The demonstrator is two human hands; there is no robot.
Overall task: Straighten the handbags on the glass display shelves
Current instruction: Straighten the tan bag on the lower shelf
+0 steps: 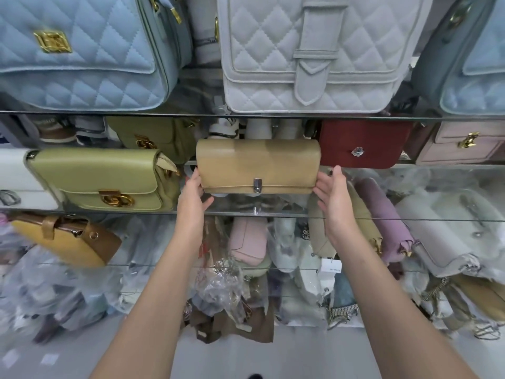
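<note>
Dead centre, at the middle glass shelf (131, 212): tan flap handbag (258, 165), upright and level, front outward, silver clasp low on the flap, left hand (192, 191) and right hand (332, 196) flat against its ends; resting or lifted, unclear. At 9 o'clock, olive-green handbag (103, 179) with gold clasp, angled slightly. At 3 o'clock, dark red handbag (360, 144), front outward. On the upper glass shelf (191, 115), white quilted handbag (308, 53) with strap closure at 12 o'clock, light blue quilted handbag (82, 50) at 10 o'clock.

White hang tag (330, 266), print illegible
</note>
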